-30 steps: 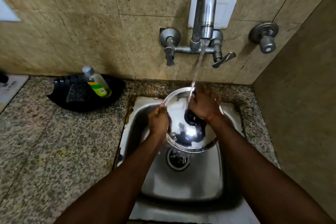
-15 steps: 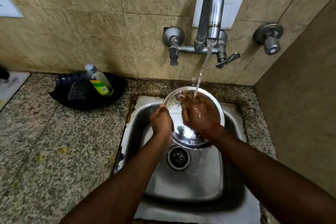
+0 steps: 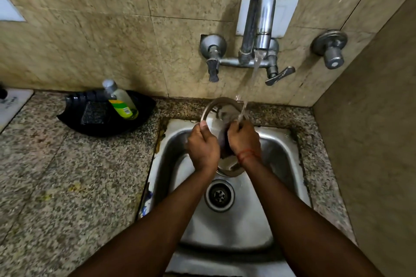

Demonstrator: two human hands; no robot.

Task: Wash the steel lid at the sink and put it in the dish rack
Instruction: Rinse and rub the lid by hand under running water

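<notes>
The round steel lid [image 3: 221,109] is tilted steeply on edge over the steel sink [image 3: 281,164], under the water stream [image 3: 249,92] from the wall tap [image 3: 258,18]. My left hand [image 3: 202,146] grips the lid's left rim, thumb on the edge. On the right side, my right hand [image 3: 244,139] curls round the lid, with water running over its fingers. Both hands hide most of the lid's middle and lower part. No dish rack is in view.
A black tray [image 3: 74,117] at the back left of the granite counter [image 3: 67,186] holds a dish soap bottle [image 3: 120,101] and a dark scrub pad [image 3: 94,112]. Tiled walls close in behind and on the right. The sink drain [image 3: 219,194] lies below my hands.
The lid has tipped from nearly flat to steeply on edge. My right hand moved from rubbing its inner face to holding its right side. My left hand kept its grip on the rim.
</notes>
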